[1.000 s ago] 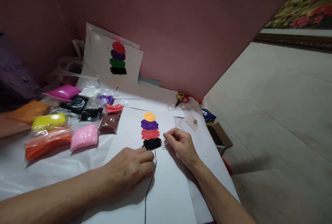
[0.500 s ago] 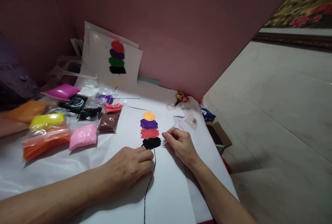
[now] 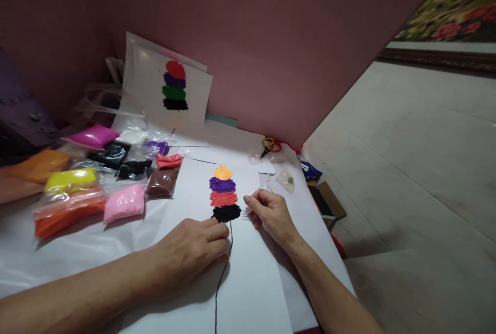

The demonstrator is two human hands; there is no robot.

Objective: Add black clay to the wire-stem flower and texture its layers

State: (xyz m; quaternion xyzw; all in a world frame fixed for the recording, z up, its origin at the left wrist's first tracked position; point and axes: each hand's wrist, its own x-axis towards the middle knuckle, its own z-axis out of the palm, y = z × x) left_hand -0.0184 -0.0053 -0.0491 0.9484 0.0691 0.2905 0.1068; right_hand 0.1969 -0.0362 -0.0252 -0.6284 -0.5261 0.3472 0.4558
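A stack of textured modelling clay patches lies on a white paper sheet (image 3: 248,292): yellow-orange clay (image 3: 222,173), purple clay (image 3: 222,185), coral clay (image 3: 223,199) and black clay (image 3: 228,213) at the bottom. My left hand (image 3: 201,243) rests on the sheet with fingers bent together, at the lower left edge of the black clay; its fingertips are hidden. Just right of the black clay, my right hand (image 3: 271,215) pinches a clear plastic fork (image 3: 245,213), its prongs pointing left. A dark line runs down the paper below the clay.
Bagged clays lie at left, including pink clay (image 3: 124,203), yellow clay (image 3: 71,181) and brown clay (image 3: 163,183). A paper with a similar clay stack (image 3: 149,73) leans on the wall. Scissors (image 3: 270,146) lie behind. Another person's arm (image 3: 17,189) enters from the left.
My right hand has shifted slightly right with the fork, whose prongs are a little farther from the black clay. My left hand has hardly moved.
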